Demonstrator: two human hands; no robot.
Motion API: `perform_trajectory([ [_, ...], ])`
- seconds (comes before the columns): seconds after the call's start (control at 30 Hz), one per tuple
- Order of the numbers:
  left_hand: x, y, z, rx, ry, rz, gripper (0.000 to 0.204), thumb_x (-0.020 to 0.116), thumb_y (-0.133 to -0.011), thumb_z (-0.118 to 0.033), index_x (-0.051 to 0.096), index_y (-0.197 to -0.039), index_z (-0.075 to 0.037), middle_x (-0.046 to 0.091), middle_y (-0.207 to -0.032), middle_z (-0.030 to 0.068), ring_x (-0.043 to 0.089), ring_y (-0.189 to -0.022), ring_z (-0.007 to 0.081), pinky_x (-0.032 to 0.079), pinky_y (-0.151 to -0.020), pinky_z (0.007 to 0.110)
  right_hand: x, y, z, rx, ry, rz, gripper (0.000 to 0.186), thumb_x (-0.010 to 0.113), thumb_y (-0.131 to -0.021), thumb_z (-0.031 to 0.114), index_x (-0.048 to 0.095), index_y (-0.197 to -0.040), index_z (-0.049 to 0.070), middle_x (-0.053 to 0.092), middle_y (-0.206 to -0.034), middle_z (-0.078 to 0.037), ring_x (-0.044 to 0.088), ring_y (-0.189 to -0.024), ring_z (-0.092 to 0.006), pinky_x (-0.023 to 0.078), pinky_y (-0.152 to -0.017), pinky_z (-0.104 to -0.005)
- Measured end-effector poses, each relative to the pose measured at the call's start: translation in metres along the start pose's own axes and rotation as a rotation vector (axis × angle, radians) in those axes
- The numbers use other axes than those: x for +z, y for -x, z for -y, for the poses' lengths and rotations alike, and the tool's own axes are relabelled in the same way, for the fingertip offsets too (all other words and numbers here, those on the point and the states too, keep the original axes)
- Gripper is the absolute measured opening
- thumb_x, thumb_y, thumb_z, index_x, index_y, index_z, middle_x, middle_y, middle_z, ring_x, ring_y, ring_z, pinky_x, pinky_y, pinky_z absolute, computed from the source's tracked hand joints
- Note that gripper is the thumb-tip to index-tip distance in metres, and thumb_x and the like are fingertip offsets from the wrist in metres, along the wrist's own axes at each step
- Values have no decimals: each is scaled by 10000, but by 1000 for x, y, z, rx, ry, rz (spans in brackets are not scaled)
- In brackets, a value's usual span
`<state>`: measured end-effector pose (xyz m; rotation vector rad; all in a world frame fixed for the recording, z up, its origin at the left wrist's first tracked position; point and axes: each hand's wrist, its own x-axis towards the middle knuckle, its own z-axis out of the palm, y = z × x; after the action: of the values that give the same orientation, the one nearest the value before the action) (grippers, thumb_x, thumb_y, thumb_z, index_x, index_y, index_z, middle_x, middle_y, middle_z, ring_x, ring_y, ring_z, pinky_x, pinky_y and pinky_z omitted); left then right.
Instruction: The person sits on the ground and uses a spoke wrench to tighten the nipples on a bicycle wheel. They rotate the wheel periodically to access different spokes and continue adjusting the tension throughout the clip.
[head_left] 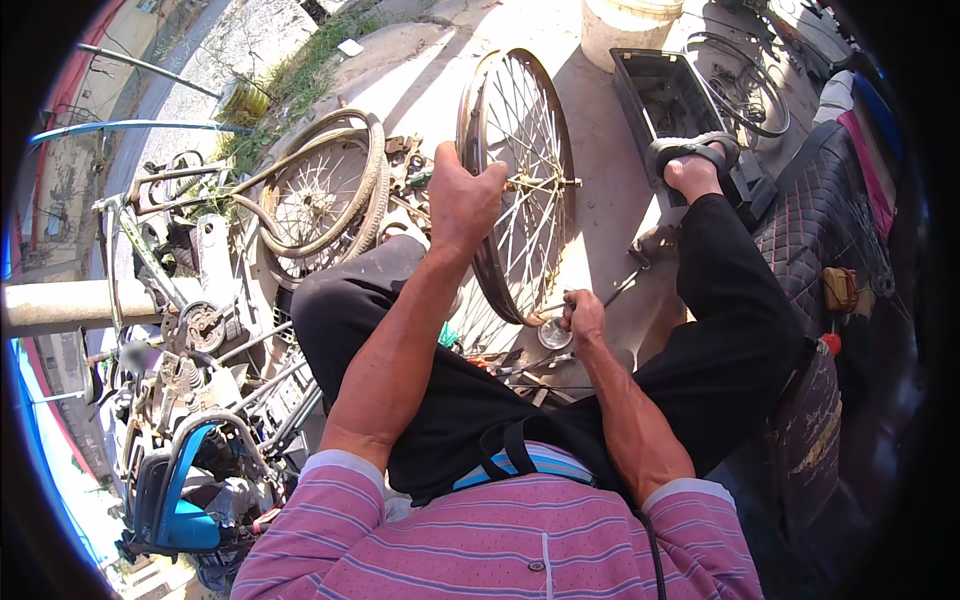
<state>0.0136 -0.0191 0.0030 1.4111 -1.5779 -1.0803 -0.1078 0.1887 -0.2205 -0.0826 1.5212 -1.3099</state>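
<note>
A spoked bicycle wheel [525,178] stands upright between my knees, its rim browned and its hub facing right. My left hand [465,198] is closed round the wheel's near left side. Beside the bottom of the rim, my right hand [583,320] is closed, fingers pinched together. Whatever it holds is too small and hidden to name. A small round shiny metal piece [554,334] shows just below those fingers; I cannot tell whether they touch it.
Old bicycle parts, including a wheel with a loose tyre [322,195], are heaped at left near a blue child seat [190,500]. At right are a black crate [650,75], my sandalled foot [695,165] and a quilted black cover [815,200]. A white bucket [625,30] stands far off.
</note>
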Motion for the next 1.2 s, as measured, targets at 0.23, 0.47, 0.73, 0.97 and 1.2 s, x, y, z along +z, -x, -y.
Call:
perform_trajectory([
  [0.23, 1, 0, 2, 21, 0, -7, 382, 731, -821, -213, 481, -978, 30, 627, -799, 156, 637, -713, 230, 529, -683, 396, -5, -3, -3, 167, -135, -17, 228, 494, -972, 233, 564, -987, 16, 414, -625, 6, 379, -493, -127, 350, -444, -287],
  [0.47, -1, -1, 3, 9, -21, 18, 372, 735, -861, -171, 503, -1041, 57, 668, -917, 171, 724, -738, 216, 567, -658, 330, -7, 1, 7, 470, -354, -85, 210, 481, -993, 280, 511, -1053, 81, 405, -655, 29, 388, -526, -118, 343, -476, -282],
  [0.73, 0, 1, -1, -1, -2, 39, 362, 741, -867, -139, 492, -1040, 59, 668, -909, 171, 721, -734, 211, 566, -640, 318, -13, -4, -6, 313, -313, -3, 211, 508, -973, 254, 532, -989, 45, 394, -631, 12, 382, -518, -132, 353, -478, -293],
  [0.97, 0, 2, -2, 15, -77, 41, 364, 737, -875, -141, 489, -1044, 65, 670, -902, 170, 726, -733, 218, 570, -640, 331, 13, 11, 8, 30, 73, -7, 219, 514, -943, 216, 583, -949, 9, 466, -624, -23, 403, -478, -140, 350, -443, -313],
  [1.2, 4, 5, -4, 24, -78, 36, 345, 738, -872, -145, 508, -1035, 54, 676, -889, 164, 721, -721, 208, 566, -634, 327, -3, -1, -12, 255, -217, -51, 268, 458, -983, 255, 540, -1050, 9, 414, -639, 1, 420, -506, -147, 356, -463, -324],
])
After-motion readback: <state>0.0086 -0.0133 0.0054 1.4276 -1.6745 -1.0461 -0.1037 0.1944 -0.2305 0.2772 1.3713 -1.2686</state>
